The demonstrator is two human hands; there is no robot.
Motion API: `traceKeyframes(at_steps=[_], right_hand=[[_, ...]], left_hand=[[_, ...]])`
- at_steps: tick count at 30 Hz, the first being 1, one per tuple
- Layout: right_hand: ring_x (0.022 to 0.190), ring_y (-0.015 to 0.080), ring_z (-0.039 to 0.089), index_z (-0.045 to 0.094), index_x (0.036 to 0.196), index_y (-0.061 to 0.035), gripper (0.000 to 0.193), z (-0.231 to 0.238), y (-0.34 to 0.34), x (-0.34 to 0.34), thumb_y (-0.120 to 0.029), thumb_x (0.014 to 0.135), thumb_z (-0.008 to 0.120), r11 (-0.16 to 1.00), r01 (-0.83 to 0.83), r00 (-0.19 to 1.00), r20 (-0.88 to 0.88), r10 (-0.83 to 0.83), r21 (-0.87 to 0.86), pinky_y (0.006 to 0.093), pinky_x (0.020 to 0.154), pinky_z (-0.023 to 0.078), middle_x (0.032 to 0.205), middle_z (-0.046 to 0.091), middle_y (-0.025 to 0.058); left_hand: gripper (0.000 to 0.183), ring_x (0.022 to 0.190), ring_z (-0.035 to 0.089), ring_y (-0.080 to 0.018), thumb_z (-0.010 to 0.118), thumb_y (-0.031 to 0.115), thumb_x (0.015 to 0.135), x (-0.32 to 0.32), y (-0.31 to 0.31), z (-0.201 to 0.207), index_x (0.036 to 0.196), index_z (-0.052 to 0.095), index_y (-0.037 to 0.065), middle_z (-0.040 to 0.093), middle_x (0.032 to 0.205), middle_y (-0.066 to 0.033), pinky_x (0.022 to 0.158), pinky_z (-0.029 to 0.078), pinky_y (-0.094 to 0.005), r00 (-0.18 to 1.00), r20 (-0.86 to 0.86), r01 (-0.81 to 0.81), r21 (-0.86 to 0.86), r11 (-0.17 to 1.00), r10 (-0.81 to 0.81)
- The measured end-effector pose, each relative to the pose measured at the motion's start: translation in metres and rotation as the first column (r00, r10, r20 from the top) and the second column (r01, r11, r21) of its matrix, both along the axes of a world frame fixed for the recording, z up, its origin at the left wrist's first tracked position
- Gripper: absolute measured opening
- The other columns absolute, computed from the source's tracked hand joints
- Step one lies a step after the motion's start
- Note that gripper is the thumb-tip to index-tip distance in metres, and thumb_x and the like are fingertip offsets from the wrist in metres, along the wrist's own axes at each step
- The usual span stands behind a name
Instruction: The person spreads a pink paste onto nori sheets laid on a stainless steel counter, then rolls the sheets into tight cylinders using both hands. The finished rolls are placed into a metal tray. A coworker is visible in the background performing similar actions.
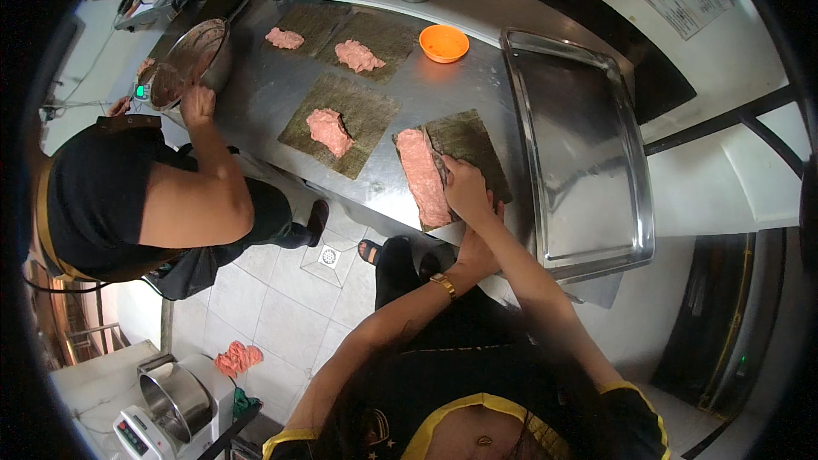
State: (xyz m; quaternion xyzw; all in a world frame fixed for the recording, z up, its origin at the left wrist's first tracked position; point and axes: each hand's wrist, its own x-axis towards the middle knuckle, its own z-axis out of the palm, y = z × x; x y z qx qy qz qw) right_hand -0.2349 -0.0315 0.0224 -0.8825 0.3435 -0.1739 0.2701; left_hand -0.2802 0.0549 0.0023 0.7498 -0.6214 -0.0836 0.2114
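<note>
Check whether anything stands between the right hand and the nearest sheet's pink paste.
Only what looks like a thin flat tool in the right hand lies between it and the pink paste; nothing else visible does. The left hand sits lower, outside that gap.

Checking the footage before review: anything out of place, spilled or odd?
Possibly one: a crumpled pink cloth-like bundle beside the mixer, lower left. It looks odd bunched up there, like something dropped, though whether it lies on the floor is unclear.

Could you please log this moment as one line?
Right hand: gripping flat spreader, beside pink paste; left hand: at dark sheet's edge; co-worker's hand: at metal bowl
</note>
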Motion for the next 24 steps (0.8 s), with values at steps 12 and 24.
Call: traceKeyframes(at_steps=[12,24], right_hand=[[0.075,0.0362,0.061,0.063,0.117,-0.0052,0.038,0.022,-0.041,0.006,0.000,0.081,0.050,0.990,-0.036,0.991,0.119,0.053,-0.139,0.0397,0.067,0.049,0.082,0.062,0.0191],[0.120,0.0374,0.049,0.052,0.132,-0.0115,0.044,0.009,0.054,-0.080,-0.013,0.087,0.053,0.988,0.097,0.972,-0.201,-0.119,-0.119,0.0431,0.101,0.040,0.127,0.052,0.0229]], left_hand=[[0.080,0.139,0.011,-0.0491,0.038,0.053,0.092,-0.001,0.001,-0.008,0.141,0.028,-0.009,0.024,0.147,-0.0318,0.113,0.005,-0.0585,0.977,0.172,0.087,0.224,0.971,-0.127],[0.083,0.141,0.008,-0.0482,0.040,0.056,0.090,0.000,0.001,-0.034,0.144,0.026,-0.005,0.016,0.150,-0.0330,0.113,0.004,-0.0581,0.950,0.311,0.003,0.087,0.996,-0.030]])
